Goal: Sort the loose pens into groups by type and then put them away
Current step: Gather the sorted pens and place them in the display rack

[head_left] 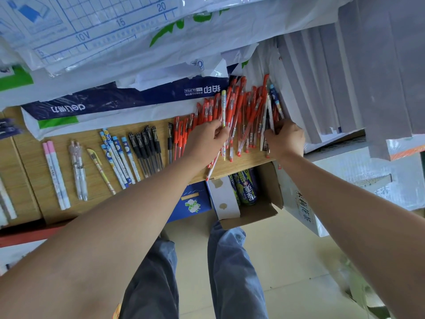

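Observation:
A heap of red pens (pixel 241 107) lies on the wooden shelf (pixel 34 162). My left hand (pixel 204 139) pinches a yellow-capped patterned pen (pixel 223 104) that stands out of the heap. My right hand (pixel 285 139) grips a few white and dark pens (pixel 268 116) at the heap's right side. To the left lie sorted rows: black pens (pixel 147 150), blue cartoon pens (pixel 119 155), one yellow pen (pixel 99 166), clear pens (pixel 78 169) and pink-capped white pens (pixel 55 173). A small row of red pens (pixel 180 137) lies beside the black ones.
Packs of paper in plastic wrap (pixel 115 97) lie behind the pens. Grey stacked folders (pixel 345 77) press against the heap's right side. Below the shelf edge stands an open cardboard box (pixel 264 210) holding cans, next to a blue box (pixel 193 201).

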{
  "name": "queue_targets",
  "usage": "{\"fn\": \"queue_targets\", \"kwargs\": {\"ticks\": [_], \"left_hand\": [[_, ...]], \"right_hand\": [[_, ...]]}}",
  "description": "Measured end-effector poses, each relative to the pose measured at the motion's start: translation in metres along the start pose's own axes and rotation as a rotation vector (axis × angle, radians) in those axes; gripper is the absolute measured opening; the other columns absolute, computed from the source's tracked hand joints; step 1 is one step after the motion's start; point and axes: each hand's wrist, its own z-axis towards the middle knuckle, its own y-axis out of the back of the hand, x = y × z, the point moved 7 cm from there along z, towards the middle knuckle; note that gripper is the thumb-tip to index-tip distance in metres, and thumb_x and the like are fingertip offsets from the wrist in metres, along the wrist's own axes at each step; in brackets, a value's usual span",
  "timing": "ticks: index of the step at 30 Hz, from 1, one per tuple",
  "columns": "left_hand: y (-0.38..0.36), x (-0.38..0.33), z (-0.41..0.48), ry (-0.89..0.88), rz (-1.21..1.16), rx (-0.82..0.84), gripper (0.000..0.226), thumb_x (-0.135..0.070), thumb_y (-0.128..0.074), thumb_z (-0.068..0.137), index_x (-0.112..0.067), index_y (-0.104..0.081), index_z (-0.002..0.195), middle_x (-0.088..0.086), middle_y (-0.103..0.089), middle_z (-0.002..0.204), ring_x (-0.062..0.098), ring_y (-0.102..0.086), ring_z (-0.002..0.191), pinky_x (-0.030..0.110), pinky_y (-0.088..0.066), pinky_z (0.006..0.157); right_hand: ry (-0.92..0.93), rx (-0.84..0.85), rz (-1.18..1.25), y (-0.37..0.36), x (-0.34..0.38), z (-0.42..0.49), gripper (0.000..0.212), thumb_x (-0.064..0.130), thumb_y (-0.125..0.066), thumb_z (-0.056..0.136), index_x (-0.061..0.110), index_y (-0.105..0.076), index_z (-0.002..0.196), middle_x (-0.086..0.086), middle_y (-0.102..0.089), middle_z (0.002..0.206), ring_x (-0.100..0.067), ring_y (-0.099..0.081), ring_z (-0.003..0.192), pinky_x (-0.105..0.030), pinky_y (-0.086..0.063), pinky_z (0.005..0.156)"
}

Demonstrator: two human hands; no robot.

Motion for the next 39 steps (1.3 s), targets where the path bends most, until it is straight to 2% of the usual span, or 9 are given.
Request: {"fn": "queue_targets", "kwargs": {"ticks": [3,8,11,17,23,27,33,36,39], "left_hand": [[0.001,0.0,0.0,0.005,-0.008,0.004,0.035,-0.029,-0.047,0.099,-0.003,-0.056,0.078,0.008,-0.057,0.064,0.017,-0.044,0.053,0.032,-0.035,0.051],[-0.001,0.002,-0.001,0.008,-0.014,0.004,0.032,-0.029,-0.048,0.099,-0.008,-0.057,0.078,0.011,-0.065,0.072,0.013,-0.044,0.051,0.029,-0.034,0.05],[-0.001,0.001,-0.001,0.018,-0.018,0.009,0.031,-0.029,-0.048,0.099,-0.011,-0.053,0.074,0.012,-0.064,0.071,0.013,-0.042,0.05,0.029,-0.032,0.05],[0.003,0.004,-0.001,0.039,-0.048,0.008,0.035,-0.03,-0.047,0.099,-0.001,-0.058,0.082,0.016,-0.068,0.08,0.028,-0.052,0.056,0.043,-0.042,0.053],[0.003,0.002,-0.003,0.042,-0.044,0.019,0.034,-0.03,-0.047,0.099,-0.002,-0.06,0.084,0.015,-0.066,0.077,0.033,-0.061,0.067,0.043,-0.047,0.058],[0.005,0.002,-0.006,0.056,-0.042,0.031,0.034,-0.03,-0.046,0.099,-0.002,-0.06,0.086,0.013,-0.067,0.08,0.031,-0.061,0.068,0.038,-0.045,0.057],[0.012,0.004,-0.018,0.119,-0.18,0.031,0.023,-0.023,-0.046,0.1,-0.003,-0.058,0.097,0.005,-0.071,0.084,0.023,-0.055,0.05,0.031,-0.04,0.046],[0.022,0.008,-0.028,0.175,-0.258,0.021,0.016,-0.016,-0.044,0.1,-0.005,-0.056,0.102,0.006,-0.07,0.086,0.014,-0.061,0.051,0.027,-0.048,0.047],[0.036,0.018,-0.042,0.278,-0.412,0.026,0.015,-0.012,-0.042,0.1,0.0,-0.052,0.101,0.008,-0.066,0.078,0.022,-0.065,0.067,0.031,-0.054,0.059]], "right_hand": [[0.006,0.026,-0.031,-0.007,0.001,0.0,0.024,0.026,-0.067,0.084,0.004,-0.062,0.093,-0.012,-0.065,0.083,-0.029,-0.064,0.078,-0.034,-0.052,0.066],[0.004,0.046,-0.089,-0.01,0.004,-0.002,0.046,0.03,-0.074,0.078,0.003,-0.054,0.109,-0.017,-0.064,0.105,-0.034,-0.063,0.095,-0.04,-0.054,0.075],[0.025,0.026,-0.125,-0.011,0.005,-0.002,0.039,0.026,-0.076,0.076,0.006,-0.059,0.105,-0.013,-0.066,0.099,-0.032,-0.065,0.089,-0.034,-0.051,0.067],[0.023,-0.024,-0.138,-0.009,0.004,-0.007,0.038,0.031,-0.077,0.076,0.006,-0.065,0.101,-0.014,-0.067,0.095,-0.034,-0.065,0.087,-0.045,-0.057,0.073],[-0.027,0.027,-0.068,-0.011,0.002,-0.006,0.024,0.033,-0.068,0.079,0.009,-0.063,0.082,-0.005,-0.058,0.075,-0.023,-0.055,0.07,-0.028,-0.041,0.058],[-0.069,0.08,0.109,-0.005,0.002,-0.01,0.028,0.027,-0.053,0.089,0.015,-0.046,0.064,0.003,-0.048,0.058,-0.01,-0.046,0.05,-0.021,-0.031,0.043],[0.022,0.183,0.349,0.005,0.018,-0.019,0.019,0.02,-0.046,0.093,0.007,-0.055,0.081,-0.006,-0.058,0.064,-0.006,-0.048,0.043,-0.017,-0.036,0.038],[0.103,0.299,0.367,-0.003,0.036,-0.033,0.018,0.024,-0.049,0.096,0.012,-0.062,0.091,0.0,-0.063,0.073,0.003,-0.053,0.052,-0.011,-0.039,0.05],[0.161,0.429,0.336,-0.019,0.053,-0.051,0.033,0.036,-0.047,0.097,0.007,-0.061,0.096,-0.016,-0.062,0.08,-0.018,-0.051,0.065,-0.029,-0.04,0.064]]}}
